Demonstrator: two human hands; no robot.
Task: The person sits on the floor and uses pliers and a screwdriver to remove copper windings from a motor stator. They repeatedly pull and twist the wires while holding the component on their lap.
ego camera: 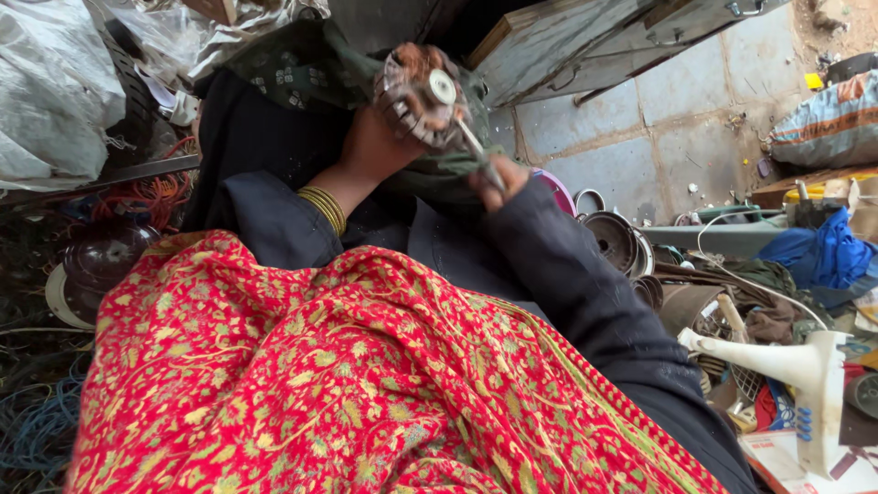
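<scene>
Far left: crumpled white plastic sacks piled at upper corner of view; below them a tangle of orange wire, a dark round metal disc, then loose blue cable toward lower left corner.

Foreground, left to centre: red shawl with yellow-green floral pattern spread across lap, covering most of lower half of view.

Above centre: left hand, stack of thin gold bangles at wrist, fingers wrapped tight around the near side of a round rusty motor core with copper winding and a pale metal hub. Core held up in the air over dark clothing and a green patterned cloth, well clear of the ground, hub facing the camera.

Just right of it: right hand, dark sleeve to the wrist, fingers closed on a thin metal tool whose tip reaches up to the core's lower right edge. Tool's grip end hidden inside the fist.

Right: grey stone paving slabs; nested dark metal bowls on the ground beside the right sleeve. Blue cloth near right edge. White plastic fan stand lying tilted at lower right corner among scrap. Striped sack at upper right edge.
</scene>
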